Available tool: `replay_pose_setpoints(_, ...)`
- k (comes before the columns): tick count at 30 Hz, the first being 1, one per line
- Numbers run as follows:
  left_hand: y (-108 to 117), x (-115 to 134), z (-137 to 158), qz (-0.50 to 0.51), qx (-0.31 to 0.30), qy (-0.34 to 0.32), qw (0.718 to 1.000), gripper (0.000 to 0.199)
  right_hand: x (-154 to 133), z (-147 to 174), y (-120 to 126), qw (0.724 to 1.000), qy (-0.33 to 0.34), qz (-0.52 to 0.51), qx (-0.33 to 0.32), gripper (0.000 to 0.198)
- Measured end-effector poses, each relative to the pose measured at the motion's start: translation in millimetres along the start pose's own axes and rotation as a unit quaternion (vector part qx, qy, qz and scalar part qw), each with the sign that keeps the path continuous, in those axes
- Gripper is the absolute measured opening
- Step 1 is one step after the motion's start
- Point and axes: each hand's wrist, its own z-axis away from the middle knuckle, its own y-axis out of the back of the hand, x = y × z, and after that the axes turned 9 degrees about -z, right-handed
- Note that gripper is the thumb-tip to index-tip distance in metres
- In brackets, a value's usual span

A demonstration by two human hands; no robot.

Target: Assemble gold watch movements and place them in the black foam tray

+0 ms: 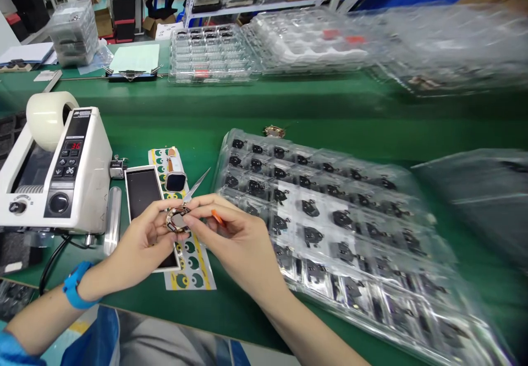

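A red 36 glows on the display (75, 146) of the white tape dispenser (93, 176).

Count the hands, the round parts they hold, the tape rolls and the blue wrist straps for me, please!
Hands: 2 (left hand, right hand)
Held round part: 1
Tape roll: 1
Blue wrist strap: 1
Total: 5

On the left I see a white tape dispenser (93, 173), its display glowing red, carrying a fat tape roll (43, 121). A small metal tally counter (117, 169) sits just beside it. Along the green ledge (140, 99) behind, I make out stacked clear boxes (74, 34), pale green paper (135, 59) and clear plastic trays (212, 55), blurred toward the right.
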Motion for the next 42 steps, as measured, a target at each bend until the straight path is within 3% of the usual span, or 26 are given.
replay_pose_setpoints(9, -3, 2, -1, 0.013, 0.023, -0.002, 1.000, 0.030, 1, 5, -4, 0.994, 0.072, 0.078, 0.020, 0.015)
replay_pose_setpoints(18, -10, -2, -7, 0.030, 0.127, 0.016, 0.991, 0.023, 9, 11, -10, 0.975, 0.163, 0.151, 0.022, 0.012)
replay_pose_setpoints(23, -11, -1, -6, 0.003, 0.142, 0.032, 0.989, 0.031, 7, 6, -8, 0.985, 0.093, 0.144, -0.021, 0.007)
replay_pose_setpoints(26, -10, -1, -5, -0.024, 0.130, 0.039, 0.990, 0.031, 4, 3, -5, 0.986, 0.074, 0.134, -0.060, 0.017)
replay_pose_setpoints(29, -5, 2, -4, -0.155, 0.110, 0.041, 0.981, 0.014, 2, 1, -4, 0.981, 0.094, 0.153, -0.070, 0.019)
replay_pose_setpoints(32, 1, 7, -5, -0.334, 0.120, -0.019, 0.935, 0.010, 1, 4, -3, 0.957, 0.191, 0.213, -0.059, 0.014)
replay_pose_setpoints(34, 2, 10, -6, -0.367, 0.149, -0.050, 0.917, 0.011, 1, 8, -2, 0.917, 0.295, 0.266, -0.030, 0.015)
replay_pose_setpoints(36, 2, 12, -7, -0.329, 0.169, -0.023, 0.929, 0.007, 0, 14, 0, 0.866, 0.389, 0.313, -0.010, 0.019)
replay_pose_setpoints(38, 0, 14, -8, -0.259, 0.166, 0.033, 0.951, 0.008, 0, 19, 1, 0.828, 0.439, 0.349, -0.003, 0.018)
replay_pose_setpoints(42, -5, 15, -7, -0.131, 0.144, 0.084, 0.977, 0.020, 1, 16, 0, 0.826, 0.410, 0.385, 0.019, 0.018)
